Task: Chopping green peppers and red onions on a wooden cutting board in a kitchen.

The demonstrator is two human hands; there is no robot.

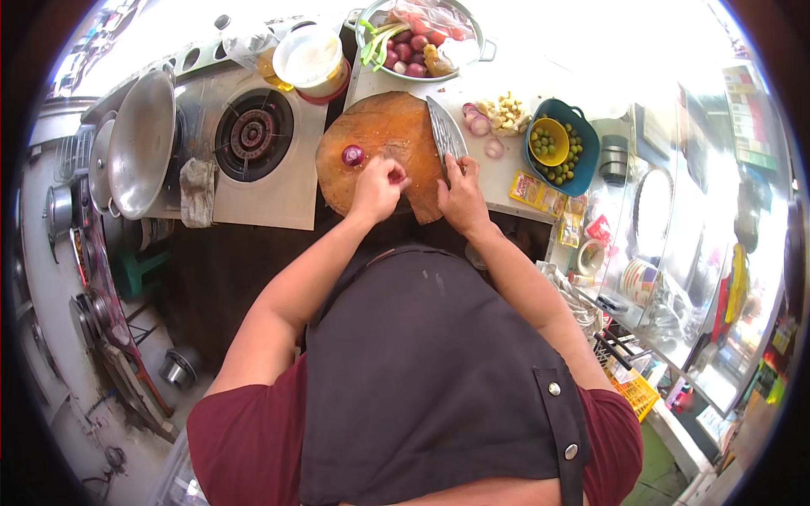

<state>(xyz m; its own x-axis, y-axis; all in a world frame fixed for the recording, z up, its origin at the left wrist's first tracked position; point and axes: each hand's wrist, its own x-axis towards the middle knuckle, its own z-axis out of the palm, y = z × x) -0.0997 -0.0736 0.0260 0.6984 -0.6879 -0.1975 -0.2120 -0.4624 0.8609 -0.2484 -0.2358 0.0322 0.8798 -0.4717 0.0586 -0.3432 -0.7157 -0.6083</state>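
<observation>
A round wooden chopping board [380, 126] with a notch in its near edge lies before me. On its left part rests a red onion [353, 155]. My left hand [380, 186] hovers over the board's middle with fingers curled; whether it pinches something small is unclear. My right hand [462, 190] is at the board's right edge, at the handle end of a broad kitchen knife [447, 129], whose blade points away from me. Its fingers cover the handle, so the grip is partly hidden. Beyond the knife lie peeled shallots [479, 125] and a heap of peeled garlic cloves [506, 114].
A gas burner [253, 134] and a large wok [142, 145] stand left. Behind the board are a white tub [310, 60] and a basin [408, 77] of onions and vegetables. To the right sit a teal basket [585, 180] of small green citrus fruits and seasoning packets [538, 193].
</observation>
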